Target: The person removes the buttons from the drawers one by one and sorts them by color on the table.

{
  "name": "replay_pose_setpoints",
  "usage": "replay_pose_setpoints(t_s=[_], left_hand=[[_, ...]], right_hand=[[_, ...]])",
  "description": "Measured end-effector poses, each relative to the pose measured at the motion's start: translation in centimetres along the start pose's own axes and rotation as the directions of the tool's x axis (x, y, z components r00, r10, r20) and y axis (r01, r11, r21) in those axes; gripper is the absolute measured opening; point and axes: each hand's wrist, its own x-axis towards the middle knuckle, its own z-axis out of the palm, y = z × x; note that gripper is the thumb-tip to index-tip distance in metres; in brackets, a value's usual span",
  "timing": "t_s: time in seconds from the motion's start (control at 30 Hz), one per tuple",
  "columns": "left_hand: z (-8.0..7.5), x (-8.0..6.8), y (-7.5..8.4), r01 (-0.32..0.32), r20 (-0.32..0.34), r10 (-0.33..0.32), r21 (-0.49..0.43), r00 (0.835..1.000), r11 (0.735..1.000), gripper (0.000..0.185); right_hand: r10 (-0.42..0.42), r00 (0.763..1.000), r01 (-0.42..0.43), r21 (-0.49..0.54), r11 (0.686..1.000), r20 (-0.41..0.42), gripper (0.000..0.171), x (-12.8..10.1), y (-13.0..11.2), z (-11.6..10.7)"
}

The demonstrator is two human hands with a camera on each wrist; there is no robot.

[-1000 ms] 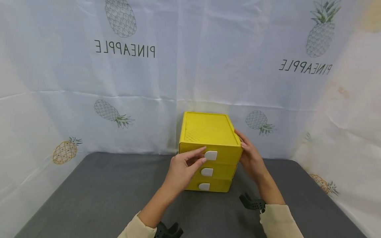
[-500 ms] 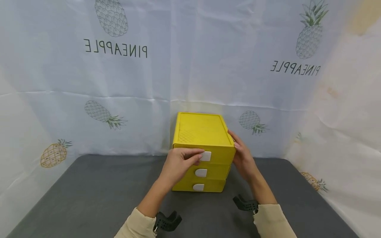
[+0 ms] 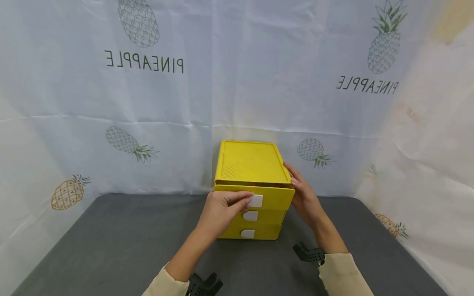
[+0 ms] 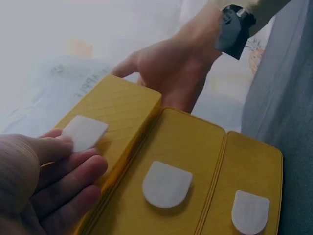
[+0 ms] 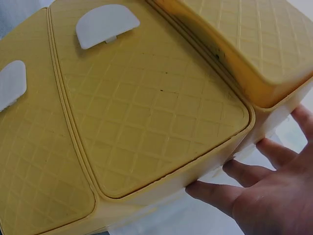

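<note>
A yellow three-drawer cabinet (image 3: 249, 164) stands on the grey table, against the back curtain. Each drawer has a white handle. My left hand (image 3: 222, 209) pinches the white handle (image 3: 255, 200) of the top drawer (image 3: 272, 196), which stands pulled out a little; the same handle (image 4: 84, 131) shows between my fingertips in the left wrist view. My right hand (image 3: 303, 193) rests with straight fingers against the cabinet's right side, fingers (image 5: 220, 193) spread along the wall. The middle drawer (image 4: 166, 181) and bottom drawer (image 4: 247, 196) are pushed in.
The grey table (image 3: 111, 246) stretches left and right of the cabinet. White pineapple-print curtains (image 3: 148, 102) close in the back and both sides. Black wrist camera mounts (image 3: 309, 254) sit at my cuffs.
My left hand closed on the top drawer's white handle and drew the drawer out slightly; a gap now shows under the cabinet's top. The right hand stayed against the side.
</note>
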Motion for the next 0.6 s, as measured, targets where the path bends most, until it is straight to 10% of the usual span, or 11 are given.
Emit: replay_pose_setpoints(t_s=[0.6], left_hand=[[-0.2, -4.1, 2.1, 0.059, 0.073, -0.058, -0.009, 0.996, 0.998, 0.019]], right_hand=[[-0.008, 1.000, 0.008, 0.003, 1.000, 0.022, 0.058, 0.0, -0.1, 0.0]])
